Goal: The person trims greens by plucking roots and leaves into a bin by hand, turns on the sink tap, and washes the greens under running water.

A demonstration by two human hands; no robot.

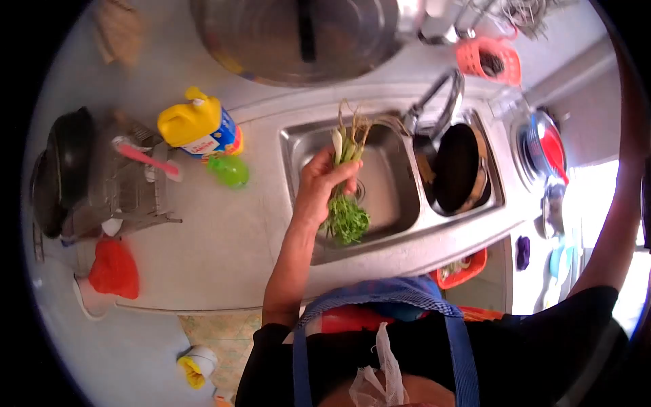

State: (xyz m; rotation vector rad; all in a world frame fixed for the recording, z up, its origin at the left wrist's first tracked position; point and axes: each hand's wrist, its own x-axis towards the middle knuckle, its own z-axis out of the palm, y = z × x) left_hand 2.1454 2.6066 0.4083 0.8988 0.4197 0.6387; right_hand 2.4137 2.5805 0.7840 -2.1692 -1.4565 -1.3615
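Note:
My left hand (324, 184) is closed round a bunch of leafy herbs (349, 222) and holds it over the left basin of the steel sink (397, 193). Thin roots and a white bulb stick up above my fingers, while the green leaves hang below them. The right arm (618, 224) reaches up along the right edge of the view, and its hand is out of sight. To the right of the bunch, a faucet (441, 112) stands behind the sink. A dark pan (456, 169) sits in the right basin.
On the counter's left stand a yellow jug (193, 125), a green object (229, 169) and a dish rack (139, 186). Red cloth or plastic (114, 269) lies near the left corner. A large lid (271, 51) is at the back, and a pink basket (489, 61) hangs right of it.

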